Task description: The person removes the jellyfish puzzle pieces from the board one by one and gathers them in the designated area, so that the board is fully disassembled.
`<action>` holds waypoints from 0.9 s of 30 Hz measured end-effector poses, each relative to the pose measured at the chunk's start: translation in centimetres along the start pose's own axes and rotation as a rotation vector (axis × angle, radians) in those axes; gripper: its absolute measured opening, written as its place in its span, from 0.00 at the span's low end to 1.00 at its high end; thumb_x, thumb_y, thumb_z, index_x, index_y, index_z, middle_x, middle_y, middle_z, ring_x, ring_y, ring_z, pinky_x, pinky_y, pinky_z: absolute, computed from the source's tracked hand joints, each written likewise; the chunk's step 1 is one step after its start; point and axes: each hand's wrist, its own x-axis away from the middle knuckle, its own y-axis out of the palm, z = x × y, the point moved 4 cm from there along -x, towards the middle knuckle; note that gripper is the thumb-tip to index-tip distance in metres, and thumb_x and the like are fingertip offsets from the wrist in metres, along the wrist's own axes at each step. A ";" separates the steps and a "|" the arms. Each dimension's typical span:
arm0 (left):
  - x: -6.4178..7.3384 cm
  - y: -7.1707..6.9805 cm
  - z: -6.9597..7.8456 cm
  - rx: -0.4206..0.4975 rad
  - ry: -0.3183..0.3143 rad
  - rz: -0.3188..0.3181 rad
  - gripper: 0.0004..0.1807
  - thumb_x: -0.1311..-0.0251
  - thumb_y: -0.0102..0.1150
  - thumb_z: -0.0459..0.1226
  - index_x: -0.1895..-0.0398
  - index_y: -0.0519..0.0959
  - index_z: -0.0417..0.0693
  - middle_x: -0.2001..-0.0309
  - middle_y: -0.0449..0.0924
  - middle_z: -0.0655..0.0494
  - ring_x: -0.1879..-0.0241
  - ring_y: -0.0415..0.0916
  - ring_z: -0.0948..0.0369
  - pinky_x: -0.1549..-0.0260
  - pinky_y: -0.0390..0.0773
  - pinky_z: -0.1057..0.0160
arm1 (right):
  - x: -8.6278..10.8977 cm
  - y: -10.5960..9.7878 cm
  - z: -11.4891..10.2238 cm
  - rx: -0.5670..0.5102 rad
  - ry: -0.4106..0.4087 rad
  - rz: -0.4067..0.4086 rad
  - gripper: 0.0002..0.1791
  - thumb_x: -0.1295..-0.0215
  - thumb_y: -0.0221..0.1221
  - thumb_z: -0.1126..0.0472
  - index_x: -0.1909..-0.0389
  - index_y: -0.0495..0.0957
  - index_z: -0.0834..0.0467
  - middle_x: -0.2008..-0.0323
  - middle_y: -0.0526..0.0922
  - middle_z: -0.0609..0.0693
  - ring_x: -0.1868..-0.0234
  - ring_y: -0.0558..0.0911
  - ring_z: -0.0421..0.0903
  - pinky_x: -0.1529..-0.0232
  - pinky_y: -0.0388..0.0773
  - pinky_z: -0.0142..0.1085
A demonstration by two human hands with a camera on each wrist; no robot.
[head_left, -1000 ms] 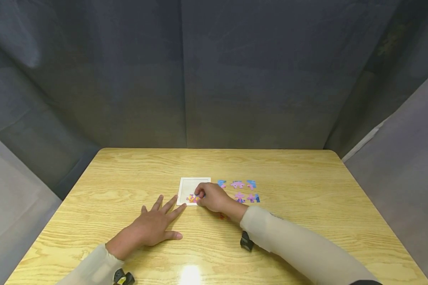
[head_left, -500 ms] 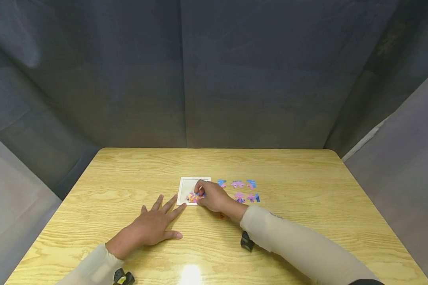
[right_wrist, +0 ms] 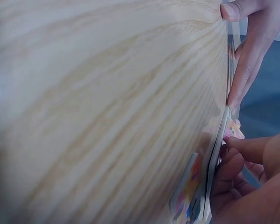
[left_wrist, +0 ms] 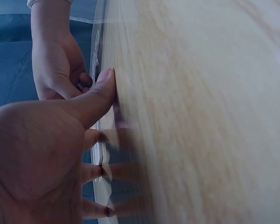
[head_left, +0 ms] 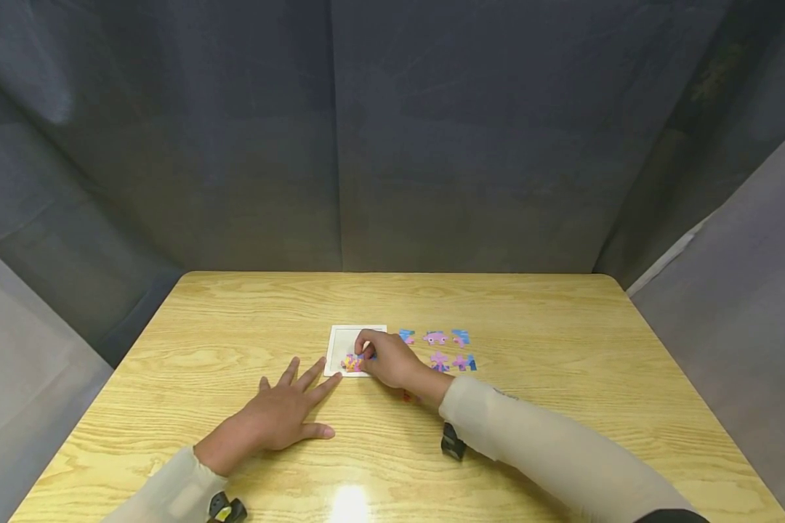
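My right hand point(head_left: 392, 361) pinches a small pink and yellow jigsaw piece point(head_left: 352, 363) between thumb and fingers, low over the front part of a white square puzzle tray point(head_left: 336, 335). In the right wrist view the jigsaw piece point(right_wrist: 234, 129) is tilted up off the tray at my right hand's point(right_wrist: 252, 179) fingertips. My left hand point(head_left: 281, 414) lies spread on the table, with two fingertips right at the tray's left edge and front corner. The fingers of my right hand hide part of the tray's right side.
Right of the tray lie several loose jigsaw pieces in two rows, among them a pink one with eyes point(head_left: 435, 338) and a blue-edged one point(head_left: 464, 363). A red piece point(head_left: 407, 396) shows partly under my right wrist. Dark curtains point(head_left: 471, 145) stand behind the wooden table point(head_left: 530, 436).
The pink and yellow piece has turned and shifted slightly in my right fingers, which have moved a little. My left hand stays in place.
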 end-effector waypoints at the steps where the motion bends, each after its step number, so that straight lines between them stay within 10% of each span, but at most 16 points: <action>1: 0.0 0.0 0.0 0.000 -0.001 0.000 0.49 0.37 0.53 0.70 0.17 0.53 0.64 0.16 0.41 0.48 0.22 0.41 0.28 0.45 0.59 0.15 | 0.0 0.0 0.0 -0.003 -0.001 0.000 0.10 0.34 0.67 0.69 0.56 0.78 0.58 0.64 0.82 0.50 0.64 0.78 0.43 0.56 0.79 0.39; 11: -0.1 0.2 -0.1 0.000 -0.014 0.000 0.49 0.37 0.53 0.70 0.17 0.54 0.65 0.16 0.42 0.50 0.22 0.41 0.29 0.45 0.59 0.15 | -0.2 0.1 0.3 -0.086 0.033 -0.014 0.06 0.28 0.61 0.71 0.54 0.79 0.61 0.70 0.83 0.51 0.74 0.76 0.39 0.69 0.76 0.29; 27: -0.1 0.4 -0.2 -0.007 0.006 0.018 0.49 0.37 0.52 0.70 0.17 0.53 0.65 0.16 0.41 0.49 0.22 0.42 0.28 0.46 0.59 0.15 | 0.1 -0.7 1.0 -0.115 0.071 -0.001 0.06 0.29 0.62 0.68 0.53 0.81 0.62 0.67 0.83 0.52 0.69 0.81 0.44 0.63 0.81 0.33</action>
